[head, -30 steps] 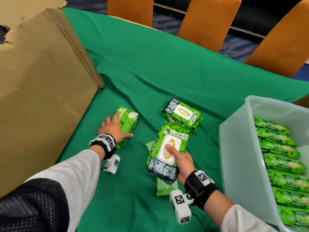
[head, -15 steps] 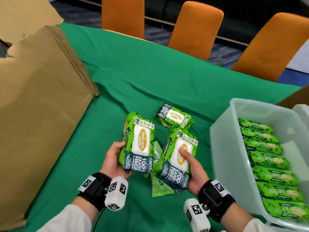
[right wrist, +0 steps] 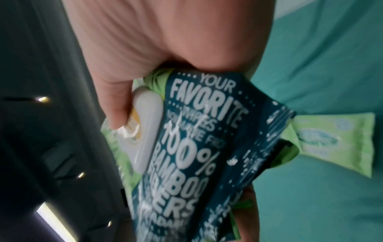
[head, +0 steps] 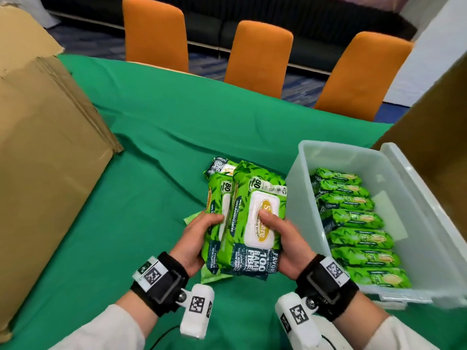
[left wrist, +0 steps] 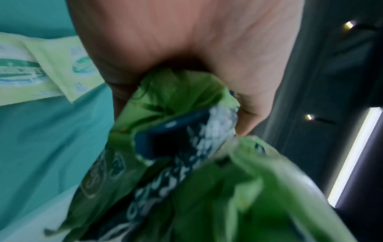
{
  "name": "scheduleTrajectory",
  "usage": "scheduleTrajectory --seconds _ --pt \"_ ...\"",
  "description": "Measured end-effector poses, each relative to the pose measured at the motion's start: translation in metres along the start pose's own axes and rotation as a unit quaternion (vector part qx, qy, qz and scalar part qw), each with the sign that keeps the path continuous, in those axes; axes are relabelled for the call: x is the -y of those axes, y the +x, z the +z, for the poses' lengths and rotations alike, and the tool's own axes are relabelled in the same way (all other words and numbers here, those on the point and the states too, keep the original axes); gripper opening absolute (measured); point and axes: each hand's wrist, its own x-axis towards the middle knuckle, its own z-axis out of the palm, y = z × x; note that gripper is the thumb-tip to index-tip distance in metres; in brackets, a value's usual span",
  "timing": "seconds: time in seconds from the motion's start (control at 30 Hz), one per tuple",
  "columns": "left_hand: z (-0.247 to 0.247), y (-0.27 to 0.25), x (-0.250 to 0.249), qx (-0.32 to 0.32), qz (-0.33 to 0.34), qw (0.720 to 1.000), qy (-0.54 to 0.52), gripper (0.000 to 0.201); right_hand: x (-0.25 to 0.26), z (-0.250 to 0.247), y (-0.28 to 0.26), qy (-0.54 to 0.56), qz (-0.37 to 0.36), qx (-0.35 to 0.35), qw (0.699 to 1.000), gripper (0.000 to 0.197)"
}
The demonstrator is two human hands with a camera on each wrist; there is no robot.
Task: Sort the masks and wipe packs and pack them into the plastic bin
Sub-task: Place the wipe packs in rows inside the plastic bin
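Note:
Two green wipe packs are held side by side above the green cloth, the right one overlapping the left. My left hand (head: 199, 238) grips the left wipe pack (head: 214, 218) with its thumb on the front. My right hand (head: 283, 238) grips the right wipe pack (head: 255, 223), thumb on its white lid. In the wrist views each hand (left wrist: 186, 57) (right wrist: 161, 49) wraps a pack's (left wrist: 165, 163) (right wrist: 186, 147) dark blue lower end. A third wipe pack (head: 219, 165) lies on the cloth behind them. A flat pale green packet (head: 209, 274) lies beneath. The clear plastic bin (head: 298, 198) at right holds a row of several wipe packs (head: 353, 218).
A large cardboard box (head: 43, 152) lies at the left on the green tablecloth (head: 151, 137). A brown cardboard flap (head: 442, 137) rises behind the bin at right. Three orange chairs (head: 257, 51) stand along the far edge.
Both hands lifted their packs off the cloth and brought them together, now overlapping, and shifted right toward the bin. The view has tilted up.

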Motion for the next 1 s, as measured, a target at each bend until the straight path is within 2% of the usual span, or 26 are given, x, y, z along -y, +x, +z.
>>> scheduleTrajectory --seconds 0.07,0.17,0.27,0.33,0.43,0.57,0.67,0.73,0.8,0.87,1.0 --pt "0.017 0.000 0.001 0.000 0.026 1.000 0.007 0.076 0.006 -0.002 -0.005 -0.008 -0.022 -0.017 1.000 0.059" --pt "0.041 -0.002 0.007 0.030 0.039 0.998 0.028 0.088 0.015 -0.012 -0.014 -0.017 -0.056 -0.018 0.998 0.068" --pt "0.055 -0.007 0.012 0.037 0.077 0.993 0.077 0.100 0.028 -0.024 -0.022 -0.012 -0.053 -0.025 0.998 0.066" --pt "0.068 -0.009 0.010 0.064 0.090 0.985 0.130 0.106 0.036 -0.034 -0.028 0.016 -0.044 -0.022 0.999 0.065" --pt "0.104 -0.006 -0.001 0.116 0.099 0.974 0.167 0.093 0.055 -0.050 -0.031 0.013 -0.063 -0.018 0.998 0.056" --pt "0.152 0.013 -0.010 0.062 0.126 0.976 0.165 0.080 0.097 -0.065 -0.029 -0.039 -0.072 -0.017 0.996 0.054" --pt "0.187 0.040 -0.006 0.050 0.119 0.982 0.134 0.074 0.130 -0.085 -0.026 -0.064 -0.070 -0.040 0.995 0.048" --pt "0.212 0.059 -0.002 0.051 0.117 0.983 0.128 0.083 0.152 -0.104 -0.025 -0.061 -0.053 -0.040 0.996 0.048" --pt "0.234 0.077 0.000 0.073 0.114 0.979 0.155 0.100 0.169 -0.133 -0.019 -0.043 -0.029 -0.041 0.998 0.049" --pt "0.247 0.096 0.000 0.093 0.105 0.961 0.237 0.119 0.181 -0.159 -0.009 -0.012 -0.021 -0.066 0.998 0.046" --pt "0.257 0.128 0.001 0.088 0.057 0.889 0.445 0.132 0.184 -0.199 0.023 0.026 -0.037 -0.111 0.993 0.041"
